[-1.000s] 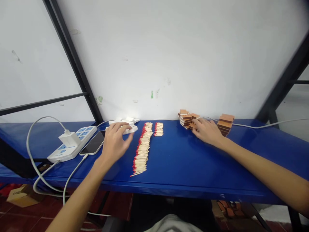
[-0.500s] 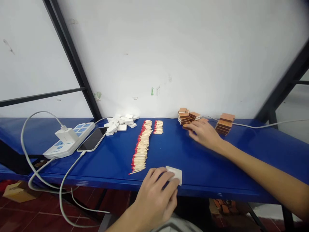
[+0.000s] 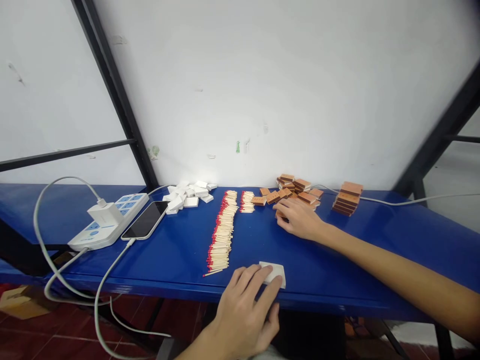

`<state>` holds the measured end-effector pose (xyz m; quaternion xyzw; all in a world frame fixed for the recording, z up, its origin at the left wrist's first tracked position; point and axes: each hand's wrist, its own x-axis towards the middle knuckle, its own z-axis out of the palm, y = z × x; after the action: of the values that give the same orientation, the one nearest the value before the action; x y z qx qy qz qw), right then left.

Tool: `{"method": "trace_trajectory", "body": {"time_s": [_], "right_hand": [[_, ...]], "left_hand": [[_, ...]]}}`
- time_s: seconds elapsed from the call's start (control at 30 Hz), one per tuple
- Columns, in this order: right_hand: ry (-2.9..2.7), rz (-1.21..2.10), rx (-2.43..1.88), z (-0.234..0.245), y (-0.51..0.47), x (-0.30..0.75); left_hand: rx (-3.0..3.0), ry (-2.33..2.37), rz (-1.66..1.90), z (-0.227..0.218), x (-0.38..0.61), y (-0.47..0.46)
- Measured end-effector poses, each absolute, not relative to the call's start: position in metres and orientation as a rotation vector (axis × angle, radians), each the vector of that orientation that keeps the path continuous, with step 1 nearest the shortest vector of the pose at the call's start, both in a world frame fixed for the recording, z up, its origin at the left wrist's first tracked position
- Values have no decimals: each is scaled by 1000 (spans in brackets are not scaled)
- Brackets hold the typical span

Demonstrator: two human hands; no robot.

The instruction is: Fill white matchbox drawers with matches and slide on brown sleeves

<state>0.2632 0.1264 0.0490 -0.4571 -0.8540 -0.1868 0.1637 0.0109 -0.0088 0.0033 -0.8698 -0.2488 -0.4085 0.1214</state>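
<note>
In the head view, my left hand [image 3: 245, 300] is at the front edge of the blue table, with fingers spread and fingertips resting on a small white matchbox tray [image 3: 276, 272]. My right hand [image 3: 299, 218] reaches to the back, its fingers curled down around a brown matchbox sleeve [image 3: 282, 217], mostly hidden under them. Behind this hand lies a loose pile of brown matchbox sleeves [image 3: 302, 184]; a few extend leftward to the matches. A long row of red-tipped matches [image 3: 221, 232] and a shorter match row [image 3: 247, 202] lie left of it.
White matchbox trays [image 3: 190, 202] are heaped at the back left. A neat stack of sleeves [image 3: 347, 199] stands to the right. A phone [image 3: 145, 220], a power strip [image 3: 108, 225] with a charger [image 3: 105, 214], and looping white cables [image 3: 98, 295] occupy the left side.
The stacked brown sleeves have spread out, several now lying leftward near the short match row. My right hand has shifted slightly left and nearer. My left hand stays by the white tray.
</note>
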Motion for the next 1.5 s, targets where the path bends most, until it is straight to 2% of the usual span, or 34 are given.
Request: {"method": "trace_trajectory", "body": {"time_s": [0.17,0.4,0.77,0.9,1.03,1.13,1.33,1.5], "right_hand": [[-2438,-539,-1349,62,150,242],[-2496,-237,-1541,74,190,225],[-2140,-293,-1645,78,209,270],[-2128,-398,-1544,74,201,272],[-2275,-460,-1267,64,165,244],[-2384,-357,-1104,56,144,218],[-2353,-67,-1076,42,131,196],[-2384,35,-999,33,131,199]], "left_hand": [[-2521,-731,-1214,-1,14,-8],[-2475,-728,-1217,-9,18,-4],[-2442,-745,-1264,-9,19,-4],[-2427,-740,-1258,-7,19,-4],[-2447,-715,-1277,-6,17,-3],[-2462,-677,-1328,-9,16,-3],[-2432,-659,-1343,-13,17,-4],[-2434,-650,-1365,-12,18,-4]]}}
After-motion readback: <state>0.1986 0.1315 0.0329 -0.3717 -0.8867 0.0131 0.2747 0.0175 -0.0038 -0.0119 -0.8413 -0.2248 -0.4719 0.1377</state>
